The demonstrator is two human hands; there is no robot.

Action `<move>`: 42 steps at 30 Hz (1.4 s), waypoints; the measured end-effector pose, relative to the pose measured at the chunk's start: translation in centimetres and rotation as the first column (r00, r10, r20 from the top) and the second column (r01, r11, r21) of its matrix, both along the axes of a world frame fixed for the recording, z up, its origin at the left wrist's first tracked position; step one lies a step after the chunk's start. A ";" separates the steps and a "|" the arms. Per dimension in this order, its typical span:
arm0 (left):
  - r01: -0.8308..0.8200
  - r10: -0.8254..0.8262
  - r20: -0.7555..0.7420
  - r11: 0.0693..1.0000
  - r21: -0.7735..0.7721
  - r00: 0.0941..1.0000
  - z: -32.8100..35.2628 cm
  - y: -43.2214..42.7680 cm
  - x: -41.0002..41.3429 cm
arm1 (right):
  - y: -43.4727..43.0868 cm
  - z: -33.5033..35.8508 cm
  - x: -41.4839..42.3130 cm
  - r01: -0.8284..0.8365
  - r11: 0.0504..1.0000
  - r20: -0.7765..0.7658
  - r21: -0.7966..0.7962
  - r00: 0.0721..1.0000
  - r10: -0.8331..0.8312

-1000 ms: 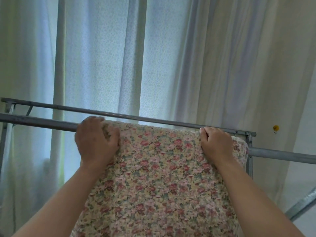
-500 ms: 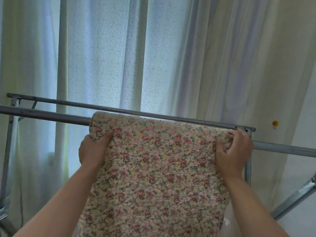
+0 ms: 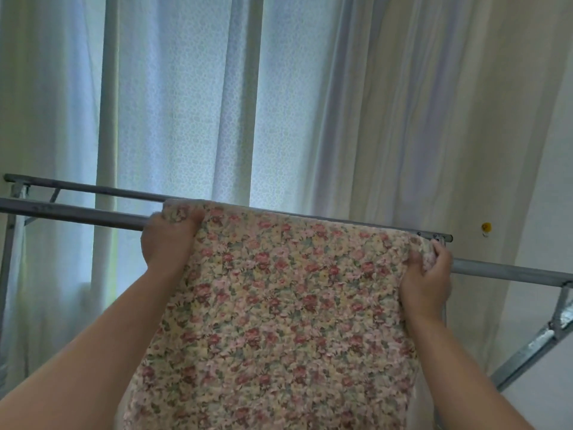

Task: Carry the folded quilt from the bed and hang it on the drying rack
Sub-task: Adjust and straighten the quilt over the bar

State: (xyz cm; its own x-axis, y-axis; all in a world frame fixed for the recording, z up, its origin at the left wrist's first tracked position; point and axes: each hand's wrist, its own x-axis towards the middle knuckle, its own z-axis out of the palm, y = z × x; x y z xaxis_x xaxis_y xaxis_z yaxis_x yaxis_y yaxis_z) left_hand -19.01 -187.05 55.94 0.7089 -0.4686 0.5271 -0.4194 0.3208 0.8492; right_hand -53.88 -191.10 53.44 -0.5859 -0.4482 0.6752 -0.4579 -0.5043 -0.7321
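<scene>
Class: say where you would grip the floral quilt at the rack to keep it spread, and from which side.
Grip the quilt at its two top corners, one hand each, coming in from the outer sides, as the left hand and right hand do. It is wide and limp, and its top edge lies at the rack, so corner grips should keep it spread.

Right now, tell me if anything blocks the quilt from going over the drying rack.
Nothing visible does. The left hand and right hand grip the quilt at its top corners; its top edge is up at the drying rack rails, bare to its left. The curtain hangs behind.
</scene>
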 end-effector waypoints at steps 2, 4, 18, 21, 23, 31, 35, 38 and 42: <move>-0.003 0.005 0.056 0.999 -0.041 0.998 2.4 -0.2 0.1 | -0.3 2.9 -0.5 0.038 0.999 -0.046 0.019 0.998 -0.037; -0.007 0.007 0.092 1.000 -0.007 0.996 4.7 -0.8 0.3 | -0.8 5.6 -1.0 0.051 0.997 -0.087 0.060 0.995 -0.046; -0.416 0.155 0.546 0.819 0.395 0.823 4.0 -4.7 0.1 | -3.6 5.8 -1.4 0.420 0.762 -0.559 0.493 0.824 -0.092; -0.415 0.258 0.526 0.887 0.204 0.810 2.4 -4.3 0.0 | -3.1 4.9 -0.9 0.436 0.827 -0.605 0.354 0.781 -0.153; -0.356 0.268 0.483 0.930 0.097 0.833 1.7 -3.9 -0.5 | -2.6 4.1 -0.7 0.403 0.879 -0.594 0.254 0.783 -0.187; -0.221 0.252 0.129 0.951 -0.214 0.959 -3.6 -1.6 -1.5 | -1.7 2.9 -0.8 0.279 0.944 -0.580 0.178 0.804 -0.128; -0.100 0.100 -0.007 0.990 -0.095 0.995 -5.1 -1.5 -2.1 | -1.7 1.3 -1.0 0.238 0.970 -0.502 0.053 0.846 -0.180; -0.079 0.077 -0.082 0.996 -0.028 0.994 -5.2 -1.7 -1.7 | -1.7 -0.5 -1.3 0.235 0.969 -0.352 0.073 0.915 -0.196; 0.011 0.038 -0.224 0.977 0.214 0.974 -6.3 -1.7 -0.5 | -1.4 -3.9 -1.3 0.102 0.991 -0.115 0.086 0.989 -0.092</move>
State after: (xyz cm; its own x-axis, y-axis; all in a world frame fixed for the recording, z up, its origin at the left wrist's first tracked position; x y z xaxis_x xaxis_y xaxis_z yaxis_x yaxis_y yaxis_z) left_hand -19.48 -188.76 49.66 0.8048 -0.5420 0.2420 -0.2122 0.1181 0.9701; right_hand -55.13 -192.50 49.58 -0.5535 -0.4555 0.6972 -0.5824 -0.3867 -0.7150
